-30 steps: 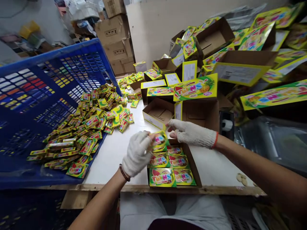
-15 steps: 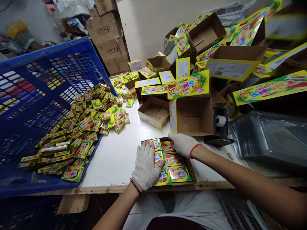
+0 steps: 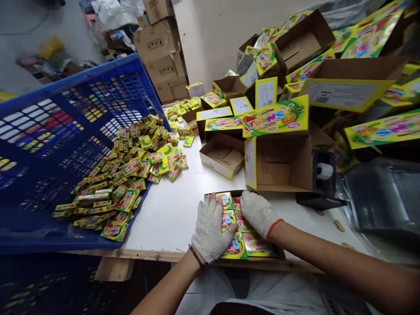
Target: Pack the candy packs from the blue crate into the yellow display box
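A shallow open cardboard box (image 3: 280, 253) lies at the table's front edge, filled with rows of small yellow-green TWINS candy packs (image 3: 257, 245). My left hand (image 3: 210, 232), in a white knit glove with bare fingertips, rests flat over the left side of the box, fingers stretched out and thumb apart on the packs. My right hand (image 3: 259, 212), gloved with an orange cuff, is on the packs along the right side. Its fingers point down and are mostly hidden beneath the hand, so I cannot see whether they grip a pack.
A tipped blue plastic crate (image 3: 138, 83) on the left spills a heap of candy packs (image 3: 131, 168) onto the white table (image 3: 173, 210). Empty display boxes (image 3: 282, 164) are piled behind and right. Clear plastic sheets (image 3: 380, 192) lie at the right; cartons (image 3: 157, 43) stand behind.
My right hand has moved from the box's far edge down onto the packs at the right side. My left hand stays on the packs. The view has shifted slightly left.
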Demonstrator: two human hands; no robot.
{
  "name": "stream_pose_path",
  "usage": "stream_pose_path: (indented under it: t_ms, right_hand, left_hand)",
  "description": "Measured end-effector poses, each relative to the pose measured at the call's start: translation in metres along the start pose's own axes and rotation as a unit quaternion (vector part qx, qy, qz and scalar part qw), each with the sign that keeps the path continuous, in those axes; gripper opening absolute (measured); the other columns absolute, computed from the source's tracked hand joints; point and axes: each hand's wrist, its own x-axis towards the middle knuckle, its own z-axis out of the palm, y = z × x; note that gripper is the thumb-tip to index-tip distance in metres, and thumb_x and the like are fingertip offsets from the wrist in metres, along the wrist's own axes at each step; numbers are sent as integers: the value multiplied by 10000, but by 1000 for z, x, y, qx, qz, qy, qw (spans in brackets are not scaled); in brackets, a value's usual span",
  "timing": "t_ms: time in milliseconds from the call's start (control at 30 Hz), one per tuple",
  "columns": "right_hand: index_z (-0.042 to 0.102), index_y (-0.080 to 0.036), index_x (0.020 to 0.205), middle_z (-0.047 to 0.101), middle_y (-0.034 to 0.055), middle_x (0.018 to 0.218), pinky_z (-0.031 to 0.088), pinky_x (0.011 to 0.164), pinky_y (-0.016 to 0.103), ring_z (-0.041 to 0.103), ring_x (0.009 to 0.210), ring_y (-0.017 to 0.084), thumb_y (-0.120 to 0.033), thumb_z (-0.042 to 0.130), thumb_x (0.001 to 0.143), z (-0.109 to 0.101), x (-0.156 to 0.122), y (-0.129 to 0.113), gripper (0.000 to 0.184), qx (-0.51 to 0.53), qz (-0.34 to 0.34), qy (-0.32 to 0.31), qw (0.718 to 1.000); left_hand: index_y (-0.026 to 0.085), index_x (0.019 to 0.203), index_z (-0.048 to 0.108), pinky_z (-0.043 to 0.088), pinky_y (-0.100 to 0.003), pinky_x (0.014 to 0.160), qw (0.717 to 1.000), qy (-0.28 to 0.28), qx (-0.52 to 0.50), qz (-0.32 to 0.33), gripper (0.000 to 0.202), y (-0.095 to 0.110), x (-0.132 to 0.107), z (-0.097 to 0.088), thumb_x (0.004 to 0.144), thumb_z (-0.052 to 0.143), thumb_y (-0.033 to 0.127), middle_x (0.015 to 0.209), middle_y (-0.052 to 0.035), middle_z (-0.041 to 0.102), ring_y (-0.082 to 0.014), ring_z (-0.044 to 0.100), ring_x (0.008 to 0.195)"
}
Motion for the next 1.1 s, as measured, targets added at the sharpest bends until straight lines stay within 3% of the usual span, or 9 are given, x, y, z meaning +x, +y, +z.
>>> stream_pose_path:
  t_ms: [133,400,533,633,767,867,1000,1100]
  right_hand:
    - [698,-30,1094,675,250,1026,540,745,380,684,939,324,24,357,881,6,-4,1,405,-30,-7,21,999]
    - [682,-63,1196,673,243,1107,541,776,364,671,962,296,-5,373,902,19,-13,-8,430,-35,10,40,999]
    - [597,-41,1365,554,277,1420,482,1043,461,588,1238,359,-74,533,856,38,-19,-15,514,-17,22,57,998]
    - [549,-15,1418,505,265,1488,366,1173,477,449,1404,381,-98,558,855,47,-20,-16,569,47,33,54,997]
    - [461,-24,1497,418,242,1565,335,1199,462,380,1456,386,-165,521,916,45,-17,-13,601,127,53,24,990]
    - [489,-15,1475,390,262,1574,344,1189,478,379,1450,412,-157,541,900,44,-18,-13,595,133,45,4,990]
    - [598,-55,1391,489,263,1504,405,1138,506,461,1390,414,-130,552,874,55,-19,-15,524,111,41,28,993]
    - [618,-98,1390,530,252,1472,413,1123,548,479,1369,439,-152,579,859,68,-17,-16,535,92,40,35,994]
  left_hand:
    - [70,1430,506,350,-624,1173,1000,-20,8,-7,726,3,1,-2,867,629,512,1528,-243,464,-408,392,1451]
    - [71,1397,533,340,-652,1160,1000,-14,7,-13,670,3,3,-3,865,641,463,1529,-253,458,-417,389,1449]
    - [90,1381,549,341,-651,1154,1000,-19,-19,-13,626,2,2,-4,862,642,429,1509,-241,488,-411,412,1435]
    - [123,1380,556,346,-612,1167,998,-2,-55,-7,566,-6,0,0,887,611,396,1534,-224,463,-380,400,1449]
    - [117,1421,508,383,-518,1167,991,79,-109,-9,539,-41,18,5,949,529,378,1576,-230,391,-315,384,1468]
    - [86,1399,524,347,-513,1187,987,123,-79,-67,560,-85,59,-2,930,561,390,1580,-250,367,-340,337,1491]
    - [101,1398,536,305,-537,1195,966,90,23,-242,581,-152,126,-27,898,590,393,1587,-244,356,-379,307,1492]
    - [151,1462,486,267,-579,1190,944,39,69,-321,677,-191,165,-40,902,542,526,1620,-223,298,-400,271,1499]
